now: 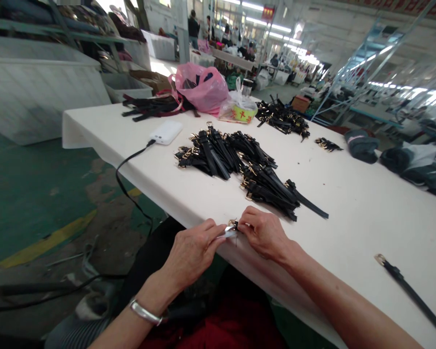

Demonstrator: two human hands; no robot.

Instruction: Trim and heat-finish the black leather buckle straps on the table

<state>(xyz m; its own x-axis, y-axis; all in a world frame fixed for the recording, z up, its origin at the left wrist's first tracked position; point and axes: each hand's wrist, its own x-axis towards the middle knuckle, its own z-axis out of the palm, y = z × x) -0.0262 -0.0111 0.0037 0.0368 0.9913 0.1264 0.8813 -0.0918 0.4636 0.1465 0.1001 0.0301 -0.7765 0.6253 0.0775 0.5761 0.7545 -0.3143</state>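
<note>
At the table's near edge, my left hand (pixel 196 247) is closed on a small, shiny whitish piece (pixel 229 231) whose kind I cannot make out. My right hand (pixel 263 230) pinches a short black strap with a gold buckle (pixel 233 223), mostly hidden by the fingers. The two hands nearly meet at this buckle. Just beyond them lies a bundle of black buckle straps (pixel 271 189), with a larger heap of similar straps (pixel 216 150) behind it. A single black strap (pixel 409 288) rests at the right, its gold buckle pointing away from me.
The white-covered table (pixel 349 203) also bears a white power bank (pixel 167 132) with a black cable, a pink bag (pixel 201 87), a clear plastic bag (pixel 240 107) and another strap pile (pixel 283 118). Dark rolled bundles (pixel 361 145) line the far right edge. Large bins (pixel 39 87) stand left.
</note>
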